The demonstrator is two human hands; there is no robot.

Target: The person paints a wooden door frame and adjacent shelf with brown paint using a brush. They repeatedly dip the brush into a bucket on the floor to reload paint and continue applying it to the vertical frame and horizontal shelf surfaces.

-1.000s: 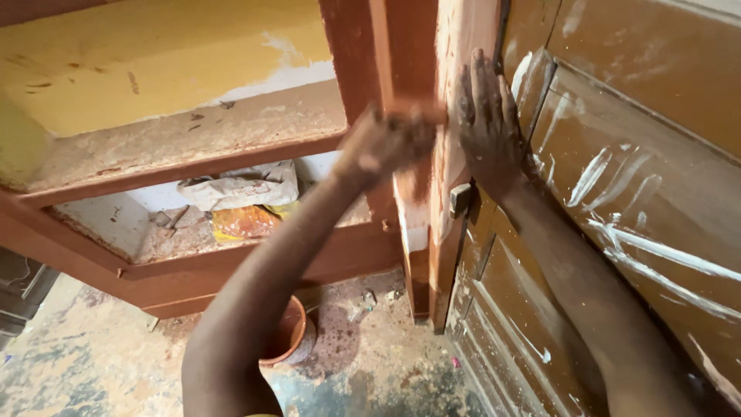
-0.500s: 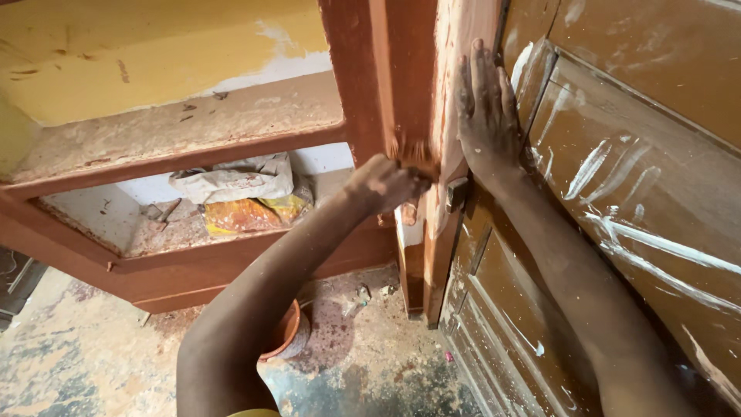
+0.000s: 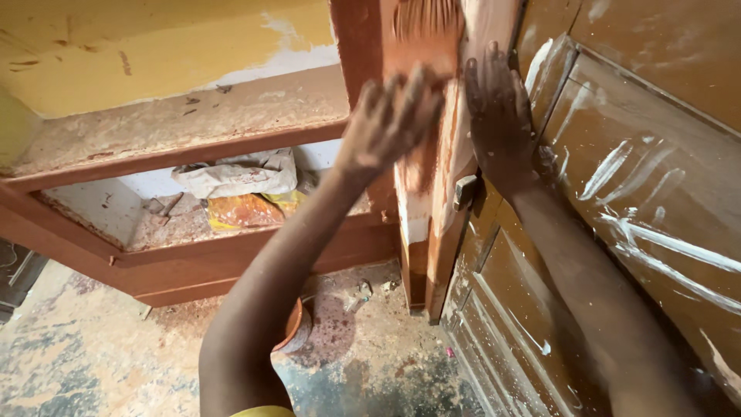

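Head view only, looking down along both forearms. Left hand (image 3: 390, 123) is raised against the reddish-brown upright post (image 3: 356, 46), fingers curled around a wide paintbrush (image 3: 427, 27) whose bristles press flat on the wood just above the knuckles; the brush is blurred, so the exact grip on its handle is hard to read, but the hand is closed on it. Bristles sit on the post face, where red-brown coating meets paler bare patches, which looks like the reason it is held so high and flat.

Right hand (image 3: 500, 116) lies just beside it, palm spread wide and fingers extended on the edge of the brown panelled door (image 3: 656, 177), holding nothing; it seems to brace the door steady next to the post. White streaks run across the door panels to the right of that hand.

Below and left of the left forearm, an open shelf (image 3: 185, 135) carries a crumpled pale bag (image 3: 235, 174) and, beneath it, a shiny orange-yellow packet (image 3: 235, 210), both slumped on their sides. Under the left elbow, an orange bowl (image 3: 292, 328) sits on the stained floor (image 3: 93, 363), mostly hidden by the arm.
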